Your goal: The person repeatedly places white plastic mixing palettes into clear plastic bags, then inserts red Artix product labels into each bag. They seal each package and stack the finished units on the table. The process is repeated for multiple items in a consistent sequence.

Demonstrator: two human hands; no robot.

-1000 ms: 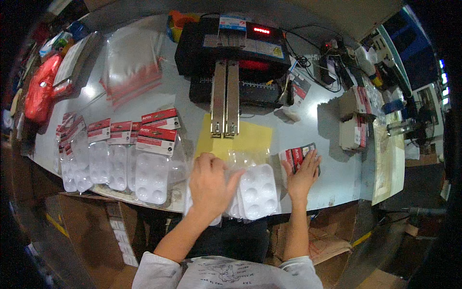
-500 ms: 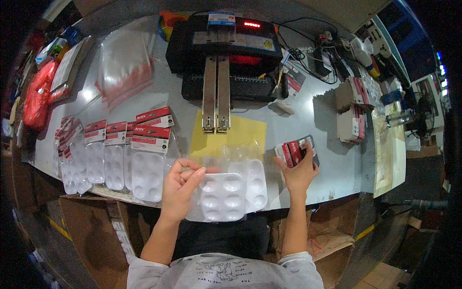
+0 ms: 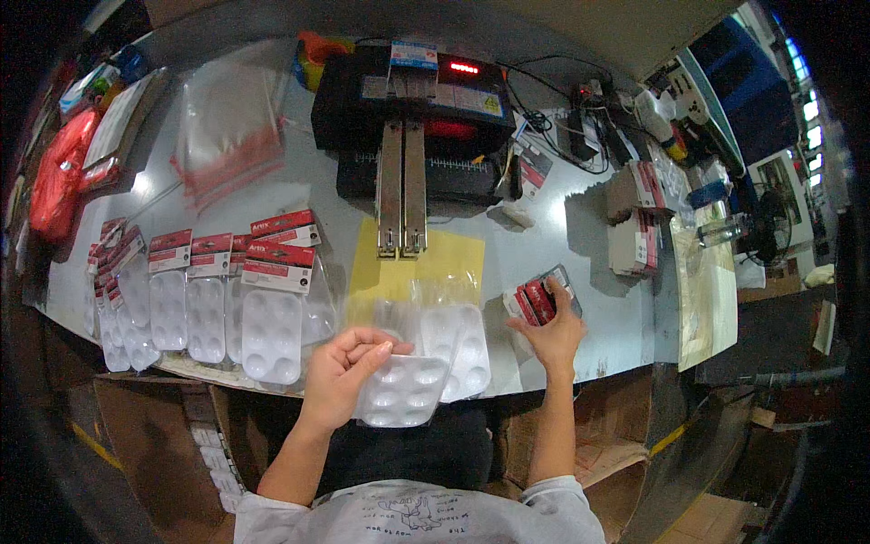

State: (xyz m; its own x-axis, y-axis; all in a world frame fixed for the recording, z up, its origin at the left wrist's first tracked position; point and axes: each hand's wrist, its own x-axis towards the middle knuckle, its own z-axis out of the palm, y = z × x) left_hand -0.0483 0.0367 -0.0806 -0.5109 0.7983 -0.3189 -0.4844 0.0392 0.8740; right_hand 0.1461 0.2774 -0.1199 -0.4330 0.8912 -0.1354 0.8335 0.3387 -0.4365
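Observation:
My left hand [image 3: 337,376] is closed, pinching the top edge of a white plastic paint palette [image 3: 401,390] with round wells, in a clear bag. This palette overhangs the table's front edge. Just right of it another bagged white palette [image 3: 468,358] lies partly beneath it. My right hand [image 3: 555,334] grips a small stack of red, white and black header cards [image 3: 535,301], thumb on the near left side and fingers at the far edge. How many cards the fingers hold cannot be made out.
Bagged palettes with red header cards [image 3: 276,263] lie overlapping at left. A black sealing machine [image 3: 412,100] with two metal bars [image 3: 401,195] stands mid-back, above a yellow sheet [image 3: 367,281]. Clear bags [image 3: 227,127], stacked cards [image 3: 632,245], cables [image 3: 548,136] and a fan [image 3: 768,227] surround the work area.
The view has shifted slightly. My right fingers have drawn in on the header cards, which now look bunched toward the thumb. My left hand keeps its pinch on the bagged palette.

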